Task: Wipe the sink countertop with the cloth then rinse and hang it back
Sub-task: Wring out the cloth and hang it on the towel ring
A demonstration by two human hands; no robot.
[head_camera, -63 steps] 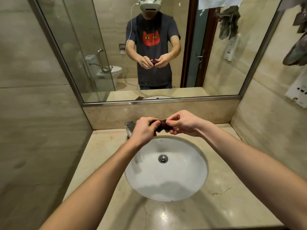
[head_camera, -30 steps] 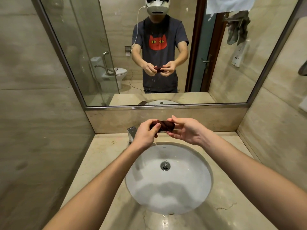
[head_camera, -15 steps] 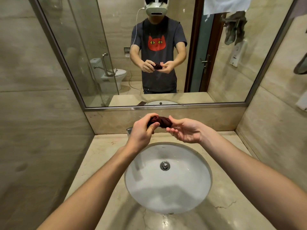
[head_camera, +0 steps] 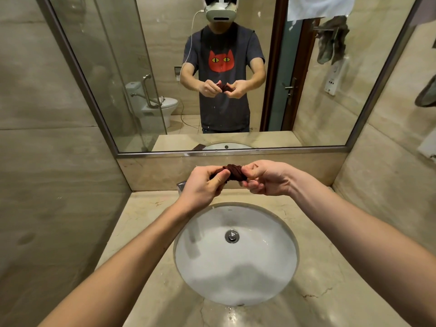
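A small dark red cloth [head_camera: 232,172], twisted into a tight roll, is held above the back rim of the white sink basin [head_camera: 236,274]. My left hand [head_camera: 203,187] grips its left end and my right hand [head_camera: 264,178] grips its right end. Most of the cloth is hidden inside both fists. The beige marble countertop [head_camera: 146,223] surrounds the basin and looks wet near the front edge.
A metal faucet [head_camera: 180,185] sits behind my left hand, mostly hidden. A large mirror [head_camera: 141,90] covers the wall above. Walls close in on the left and right; a cloth [head_camera: 427,93] hangs on the right wall.
My right hand, which had loosened on the cloth, has closed on its end again. The cloth is twisted tighter between both hands and held slightly higher.
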